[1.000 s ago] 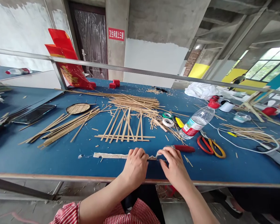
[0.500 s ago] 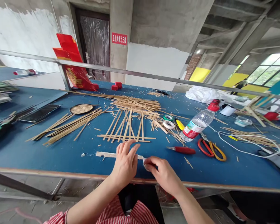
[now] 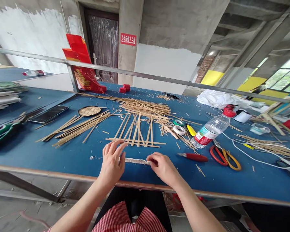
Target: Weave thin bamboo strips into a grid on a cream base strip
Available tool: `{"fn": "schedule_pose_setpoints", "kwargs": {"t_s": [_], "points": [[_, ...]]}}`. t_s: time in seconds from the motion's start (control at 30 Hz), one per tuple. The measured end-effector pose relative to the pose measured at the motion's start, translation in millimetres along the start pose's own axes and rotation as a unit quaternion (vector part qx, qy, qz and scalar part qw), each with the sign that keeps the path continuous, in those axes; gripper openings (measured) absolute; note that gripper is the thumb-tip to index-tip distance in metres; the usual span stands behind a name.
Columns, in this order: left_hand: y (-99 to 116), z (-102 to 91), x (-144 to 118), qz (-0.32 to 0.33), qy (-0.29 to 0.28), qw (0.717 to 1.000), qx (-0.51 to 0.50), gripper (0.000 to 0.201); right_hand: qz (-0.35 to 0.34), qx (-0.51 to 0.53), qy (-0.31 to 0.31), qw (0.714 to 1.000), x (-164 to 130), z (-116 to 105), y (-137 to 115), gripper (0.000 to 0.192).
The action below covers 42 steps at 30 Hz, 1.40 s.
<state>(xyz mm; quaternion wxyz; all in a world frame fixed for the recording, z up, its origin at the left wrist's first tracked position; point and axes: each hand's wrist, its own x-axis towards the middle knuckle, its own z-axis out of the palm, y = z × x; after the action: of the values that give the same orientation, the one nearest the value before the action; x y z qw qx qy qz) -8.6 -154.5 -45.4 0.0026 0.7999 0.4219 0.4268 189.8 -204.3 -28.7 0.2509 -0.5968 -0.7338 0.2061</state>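
Note:
A narrow whitish strip (image 3: 136, 160), like tape or cloth, lies nearly straight along the table near its front edge. My right hand (image 3: 164, 168) pinches the strip's right end between thumb and fingers. Over the strip's left end is my left hand (image 3: 112, 159), fingers spread and holding nothing; it hides that end, and I cannot tell whether it touches. Just beyond the hands, thin bamboo strips (image 3: 135, 141) lie crossed in a loose lattice. A red-handled knife (image 3: 195, 157) rests to the right of my right hand.
Right of the knife are scissors (image 3: 224, 158) and a water bottle (image 3: 211, 130). Tape rolls (image 3: 179, 130) sit behind the knife. Bamboo bundles (image 3: 84, 129), a round woven piece (image 3: 89, 111), a phone (image 3: 49, 114) and green-handled pliers (image 3: 2, 135) lie left. A metal rail (image 3: 135, 74) crosses behind.
My left hand has slid left along the whitish strip, baring its middle. The strip's right end, bent toward me before, is now nearly in line. The view has shifted slightly.

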Motion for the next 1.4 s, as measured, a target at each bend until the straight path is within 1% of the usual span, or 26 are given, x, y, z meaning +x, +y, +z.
{"fn": "schedule_pose_setpoints", "kwargs": {"t_s": [0.07, 0.1, 0.13, 0.17, 0.2, 0.23, 0.3, 0.37, 0.43, 0.5, 0.57, 0.6, 0.73, 0.77, 0.83, 0.9, 1.0, 1.07, 1.17, 1.3, 1.33, 1.4], "points": [[-4.5, -2.4, -0.1, -0.002, 0.004, 1.0, 0.004, 0.028, -0.024, 0.084, -0.061, 0.994, -2.4, -5.4, -8.5, 0.02], [-7.0, -4.1, -0.2, -0.004, 0.008, 1.0, 0.008, 0.027, -0.033, 0.106, -0.072, 0.991, -2.3, -7.3, -10.9, 0.019], [-9.6, -6.0, -0.3, -0.006, 0.013, 1.0, 0.012, 0.027, -0.036, 0.104, -0.057, 0.992, -1.2, -8.2, -11.7, 0.019], [-12.3, -8.1, -0.7, -0.009, 0.018, 1.0, 0.018, 0.026, -0.034, 0.084, -0.027, 0.996, 0.9, -8.0, -10.9, 0.019], [-14.9, -10.3, -1.2, -0.011, 0.022, 0.999, 0.023, 0.025, -0.03, 0.052, 0.003, 0.998, 3.8, -6.4, -8.8, 0.019], [-17.5, -12.3, -1.9, -0.012, 0.024, 0.999, 0.028, 0.025, -0.029, 0.019, 0.021, 0.999, 7.0, -3.6, -6.2, 0.022], [-21.7, -15.2, -3.7, -0.017, 0.02, 0.999, 0.039, 0.023, -0.036, -0.029, 0.022, 0.999, 13.1, 5.1, -1.6, 0.026], [-24.3, -16.0, -5.7, -0.021, 0.011, 0.999, 0.045, 0.023, -0.049, -0.054, 0.018, 0.997, 17.5, 14.3, -0.1, 0.026], [-25.7, -15.5, -7.2, -0.022, 0.005, 0.999, 0.044, 0.024, -0.056, -0.06, 0.015, 0.996, 20.5, 19.7, -1.1, 0.025], [-26.9, -15.3, -8.0, -0.021, -0.007, 0.999, 0.039, 0.024, -0.059, -0.056, -0.003, 0.997, 23.1, 19.3, -2.6, 0.025], [-28.8, -16.5, -8.1, -0.022, -0.038, 0.998, 0.036, 0.024, -0.069, -0.043, -0.027, 0.996, 25.1, 14.1, -3.5, 0.026], [-30.0, -17.6, -8.1, -0.021, -0.066, 0.997, 0.033, 0.023, -0.076, -0.037, -0.036, 0.996, 25.8, 10.7, -3.6, 0.026], [-33.1, -21.8, -8.4, -0.002, -0.202, 0.979, 0.015, 0.02, -0.085, -0.017, -0.068, 0.994, 26.4, 2.4, -4.1, 0.022], [-32.9, -21.9, -8.4, 0.002, -0.224, 0.974, 0.014, 0.02, -0.079, -0.02, -0.07, 0.994, 26.4, 3.0, -4.7, 0.02], [-31.3, -20.7, -7.7, 0.001, -0.243, 0.97, 0.019, 0.019, -0.054, -0.045, -0.061, 0.996, 26.5, 7.2, -7.0, 0.017], [-28.9, -18.2, -6.3, -0.008, -0.244, 0.969, 0.031, 0.018, -0.034, -0.083, -0.044, 0.995, 26.9, 13.7, -10.5, 0.02], [-26.2, -14.5, -3.8, -0.008, -0.246, 0.968, 0.043, 0.016, -0.046, -0.116, -0.032, 0.992, 27.7, 22.6, -16.0, 0.034], [-25.7, -12.8, -3.0, 0.004, -0.248, 0.968, 0.046, 0.016, -0.058, -0.128, -0.034, 0.99, 28.1, 25.9, -18.2, 0.03], [-26.9, -11.8, -3.6, 0.023, -0.245, 0.968, 0.047, 0.018, -0.046, -0.144, -0.034, 0.988, 27.6, 27.7, -19.5, 0.021], [-29.2, -15.2, -8.3, 0.031, -0.246, 0.968, 0.05, 0.023, -0.036, -0.14, -0.03, 0.989, 21.5, 27.1, -22.2, 0.028], [-29.5, -16.6, -10.0, 0.031, -0.239, 0.969, 0.051, 0.023, -0.033, -0.143, -0.023, 0.989, 19.0, 26.9, -23.5, 0.03], [-29.4, -18.9, -13.1, 0.032, -0.204, 0.977, 0.056, 0.018, -0.029, -0.154, 0.007, 0.988, 13.2, 27.1, -26.8, 0.031]]}}
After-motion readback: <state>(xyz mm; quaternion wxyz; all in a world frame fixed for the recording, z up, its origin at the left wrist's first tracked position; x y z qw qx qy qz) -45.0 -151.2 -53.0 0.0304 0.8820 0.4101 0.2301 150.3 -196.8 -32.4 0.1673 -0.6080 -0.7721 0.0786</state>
